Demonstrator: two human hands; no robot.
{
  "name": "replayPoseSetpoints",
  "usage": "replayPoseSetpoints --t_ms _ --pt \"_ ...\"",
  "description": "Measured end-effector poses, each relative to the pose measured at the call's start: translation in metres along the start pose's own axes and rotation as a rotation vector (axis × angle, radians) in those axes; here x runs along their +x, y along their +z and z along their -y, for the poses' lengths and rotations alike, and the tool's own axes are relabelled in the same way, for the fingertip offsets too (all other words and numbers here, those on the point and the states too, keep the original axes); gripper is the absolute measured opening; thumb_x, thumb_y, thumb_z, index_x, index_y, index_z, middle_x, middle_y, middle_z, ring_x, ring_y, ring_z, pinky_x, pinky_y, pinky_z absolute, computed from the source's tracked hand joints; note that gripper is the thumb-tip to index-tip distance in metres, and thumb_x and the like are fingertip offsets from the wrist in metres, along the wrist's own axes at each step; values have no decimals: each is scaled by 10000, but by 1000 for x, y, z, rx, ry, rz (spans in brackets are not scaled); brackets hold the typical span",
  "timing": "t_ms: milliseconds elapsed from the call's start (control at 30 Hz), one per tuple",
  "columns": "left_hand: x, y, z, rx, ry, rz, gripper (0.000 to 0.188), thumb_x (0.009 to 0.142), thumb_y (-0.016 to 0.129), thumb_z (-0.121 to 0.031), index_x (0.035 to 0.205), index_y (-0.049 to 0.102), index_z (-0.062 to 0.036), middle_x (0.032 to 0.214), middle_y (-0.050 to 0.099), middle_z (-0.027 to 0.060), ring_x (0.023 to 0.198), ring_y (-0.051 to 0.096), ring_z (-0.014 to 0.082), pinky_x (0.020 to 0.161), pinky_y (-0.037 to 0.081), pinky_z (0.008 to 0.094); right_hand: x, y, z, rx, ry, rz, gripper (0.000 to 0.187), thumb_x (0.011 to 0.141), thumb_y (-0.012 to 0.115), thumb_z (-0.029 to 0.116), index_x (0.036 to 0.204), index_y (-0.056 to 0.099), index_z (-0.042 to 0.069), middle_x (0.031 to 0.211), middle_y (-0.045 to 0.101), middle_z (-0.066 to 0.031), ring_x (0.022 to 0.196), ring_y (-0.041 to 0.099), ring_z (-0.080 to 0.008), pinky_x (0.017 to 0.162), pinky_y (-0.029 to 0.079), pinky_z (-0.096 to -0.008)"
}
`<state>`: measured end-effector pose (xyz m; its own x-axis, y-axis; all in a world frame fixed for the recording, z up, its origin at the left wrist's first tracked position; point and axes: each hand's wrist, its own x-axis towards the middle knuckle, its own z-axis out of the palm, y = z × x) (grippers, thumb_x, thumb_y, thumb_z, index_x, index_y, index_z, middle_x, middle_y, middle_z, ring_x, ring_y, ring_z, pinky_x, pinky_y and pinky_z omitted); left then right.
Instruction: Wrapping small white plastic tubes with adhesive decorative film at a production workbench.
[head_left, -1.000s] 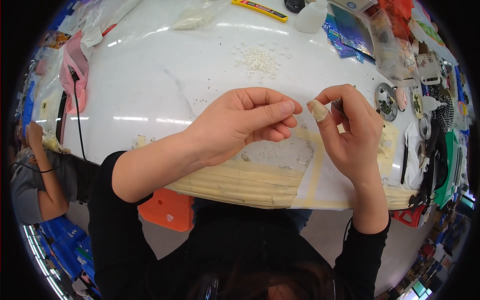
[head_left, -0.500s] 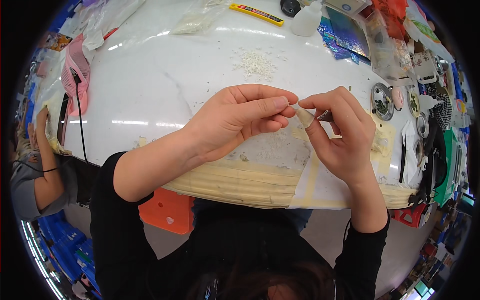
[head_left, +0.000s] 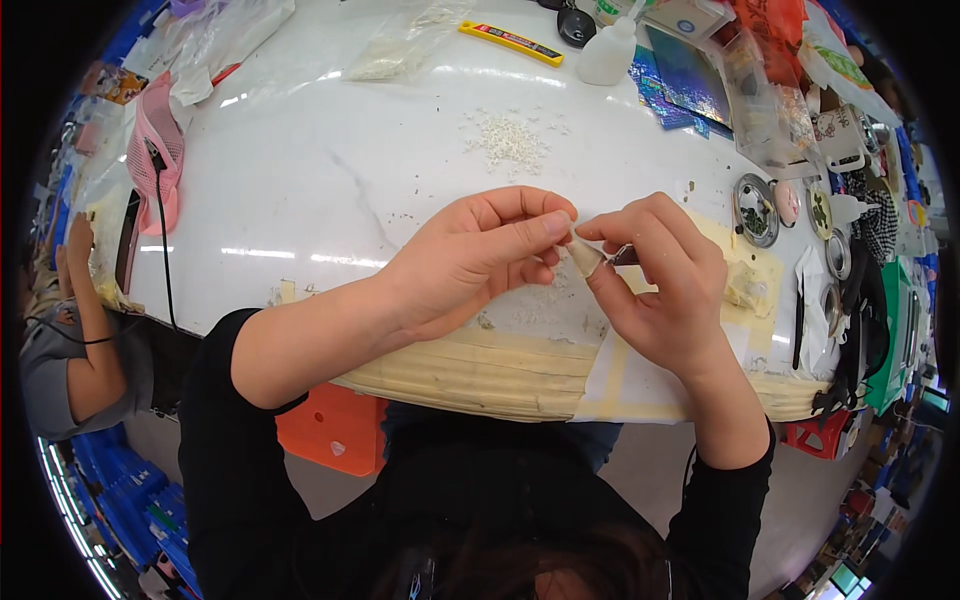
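Cream covering (head_left: 588, 260) caps the thumb of the right hand (head_left: 668, 268), whose curled fingers hold a metal tool (head_left: 626, 256) just behind it. Facing it at nine o'clock, the left hand (head_left: 490, 245) has thumb and forefinger pressed together, tips almost meeting the right's; whatever lies between is too small to tell. A slack pinch could let any piece there drop onto the table (head_left: 290, 175), and the covering might dull the thumb's feel. Should the tool swing forward, its end could nick a left fingertip. At eleven o'clock, loose white bits (head_left: 508, 143) could scatter under a careless sweep; at three, an open tin (head_left: 741, 192) might tip if knocked, spilling its green bits (head_left: 757, 218).
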<state>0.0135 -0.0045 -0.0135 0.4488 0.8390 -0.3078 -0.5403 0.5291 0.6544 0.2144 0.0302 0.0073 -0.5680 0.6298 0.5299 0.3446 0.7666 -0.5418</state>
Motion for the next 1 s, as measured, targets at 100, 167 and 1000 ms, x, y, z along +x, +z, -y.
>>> replayPoseSetpoints --t_ms 100,167,1000 --pt "-4 2 1 -93 -71 48 179 984 599 -195 1106 608 -65 931 582 -10 833 556 83 765 450 255 -3 1 -1 -40 -23 -3 269 640 676 -82 871 642 51 781 590 -55 605 621 -170 505 487 -269" --pt "-3 0 2 -125 -72 92 181 986 595 -196 1104 612 -60 924 583 -8 827 555 82 748 447 244 -2 1 -1 -39 -39 -5 281 626 671 -96 868 633 43 778 588 -58 601 613 -173 499 485 -269" --pt "-6 8 -9 386 195 -25 108 939 640 -91 997 659 -1 923 660 61 777 617 109 703 514 259 2 -2 -5 -78 -134 -41 312 629 676 -89 908 603 31 801 592 -64 612 601 -201 487 463 -291"
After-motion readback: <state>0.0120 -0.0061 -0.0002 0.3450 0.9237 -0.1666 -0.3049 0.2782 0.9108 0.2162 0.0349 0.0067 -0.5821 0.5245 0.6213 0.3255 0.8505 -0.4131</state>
